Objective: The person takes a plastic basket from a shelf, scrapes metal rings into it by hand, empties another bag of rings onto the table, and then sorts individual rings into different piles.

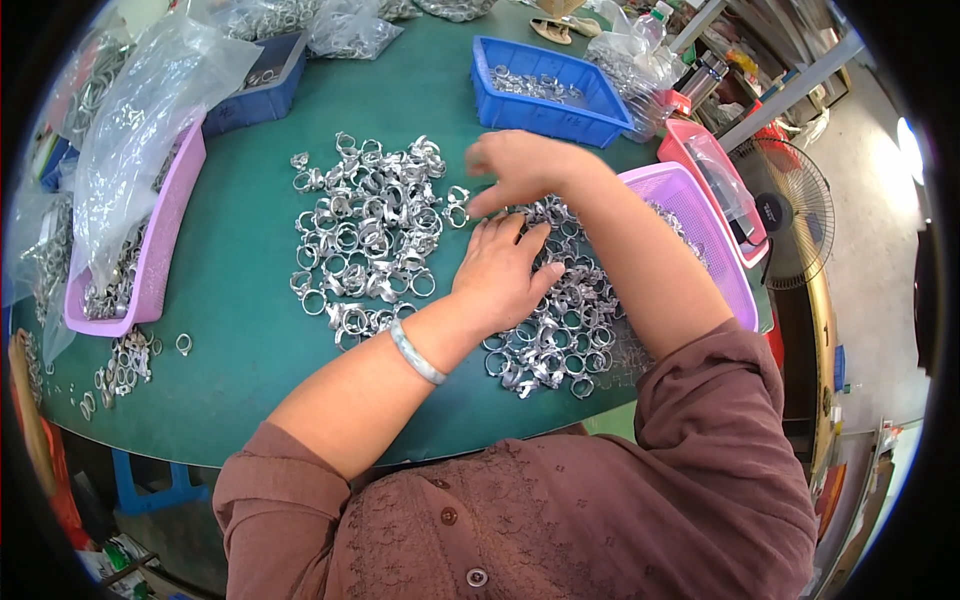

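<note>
While the left hand (503, 268) lies spread on silver rings (577, 296), right hand (527, 165) blurred (thumb, fingers apart)

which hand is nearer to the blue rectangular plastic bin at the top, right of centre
Right. The right hand is just below the blue bin in the picture; the left hand is farther down, at the right-hand pile of silver-coloured metal rings.

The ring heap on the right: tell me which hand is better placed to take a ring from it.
Likely the left hand: it lies over the left edge of the ring heap. The right hand is farther out, pointing leftward.
</note>
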`<state>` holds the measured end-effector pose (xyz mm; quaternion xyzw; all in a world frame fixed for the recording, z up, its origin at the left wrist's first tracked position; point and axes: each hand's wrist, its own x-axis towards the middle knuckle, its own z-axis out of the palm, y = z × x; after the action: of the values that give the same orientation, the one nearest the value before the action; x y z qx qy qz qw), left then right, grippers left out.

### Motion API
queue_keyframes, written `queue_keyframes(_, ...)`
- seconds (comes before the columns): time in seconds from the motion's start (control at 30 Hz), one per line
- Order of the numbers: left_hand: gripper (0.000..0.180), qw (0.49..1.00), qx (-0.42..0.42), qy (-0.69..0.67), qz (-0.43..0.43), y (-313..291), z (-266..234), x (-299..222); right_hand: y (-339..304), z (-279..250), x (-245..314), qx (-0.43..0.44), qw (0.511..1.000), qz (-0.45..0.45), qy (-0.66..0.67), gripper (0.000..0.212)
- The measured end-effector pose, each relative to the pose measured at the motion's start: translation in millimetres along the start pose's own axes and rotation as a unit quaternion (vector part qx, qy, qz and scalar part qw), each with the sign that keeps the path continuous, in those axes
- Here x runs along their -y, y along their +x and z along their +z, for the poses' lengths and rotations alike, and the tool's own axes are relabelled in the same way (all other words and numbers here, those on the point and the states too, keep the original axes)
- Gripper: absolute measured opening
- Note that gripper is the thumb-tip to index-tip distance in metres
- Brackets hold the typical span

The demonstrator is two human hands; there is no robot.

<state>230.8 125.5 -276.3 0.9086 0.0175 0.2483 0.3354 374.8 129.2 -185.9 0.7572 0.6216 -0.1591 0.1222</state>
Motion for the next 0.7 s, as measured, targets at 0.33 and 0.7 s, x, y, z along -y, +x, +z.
queue_keyframes(0.33,0.046,0.998,-0.04,-0.018,0.049,2.8,-8.3,-7.1,-3.5,-1.3,-1.8,0.048,0.997,0.011,0.066,0.025)
queue_keyframes(0.7,0.062,0.996,0.037,0.035,-0.076,3.2,-3.7,-2.4,42.1,28.2,2.5,-0.236,0.965,-0.011,0.114,0.036)
